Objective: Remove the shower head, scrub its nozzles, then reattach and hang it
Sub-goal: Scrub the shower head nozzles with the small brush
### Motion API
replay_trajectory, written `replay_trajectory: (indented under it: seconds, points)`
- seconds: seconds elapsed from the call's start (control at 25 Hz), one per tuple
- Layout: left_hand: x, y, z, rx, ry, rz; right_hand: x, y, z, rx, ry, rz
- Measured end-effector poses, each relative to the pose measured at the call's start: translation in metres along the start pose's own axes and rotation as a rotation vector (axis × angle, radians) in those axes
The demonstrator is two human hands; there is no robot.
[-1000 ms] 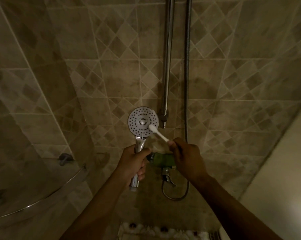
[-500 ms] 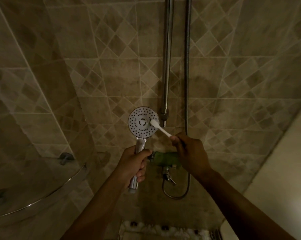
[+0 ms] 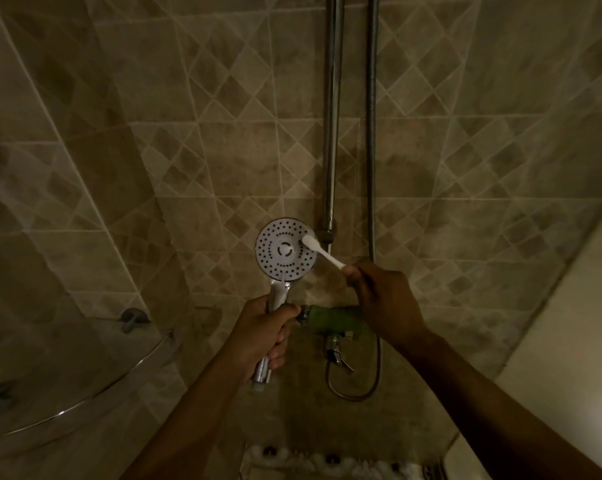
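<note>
No legible text, label, brand mark, number or sign appears on any surface in the head view.
</note>
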State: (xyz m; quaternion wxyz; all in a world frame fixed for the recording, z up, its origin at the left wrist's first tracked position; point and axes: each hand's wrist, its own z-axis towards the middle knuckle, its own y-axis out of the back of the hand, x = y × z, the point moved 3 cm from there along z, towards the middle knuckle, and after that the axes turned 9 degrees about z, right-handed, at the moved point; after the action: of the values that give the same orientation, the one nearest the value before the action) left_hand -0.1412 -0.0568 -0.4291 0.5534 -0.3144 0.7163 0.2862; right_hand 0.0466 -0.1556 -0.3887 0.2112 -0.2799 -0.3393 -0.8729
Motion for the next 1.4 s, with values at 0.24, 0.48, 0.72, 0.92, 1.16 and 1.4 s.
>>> replay_trajectory:
  seconds: [0.24, 0.48, 0.72, 0.92, 1.16, 1.4]
  points:
    - [0.000, 0.002, -0.006, -0.037, 0.017, 0.058, 0.002, 0.005, 0.000, 0.029, 0.026, -0.035]
    - [-0.007, 0.000, -0.011, -0.053, 0.001, 0.106, 0.004, 0.005, 0.009, -0.048, -0.020, 0.009]
    - [-0.009, 0.003, -0.008, -0.068, -0.014, 0.123, 0.013, 0.007, 0.012, -0.034, -0.011, 0.010]
    - [-0.010, 0.004, -0.007, -0.055, -0.042, 0.118, 0.018, 0.005, 0.015, 0.015, 0.035, -0.019]
    - [-0.015, 0.007, -0.002, -0.073, -0.052, 0.135, 0.019, 0.002, 0.018, 0.004, 0.036, -0.031]
    - [-0.009, 0.008, 0.004, -0.067, -0.077, 0.167, 0.018, 0.006, 0.022, -0.077, -0.045, -0.003]
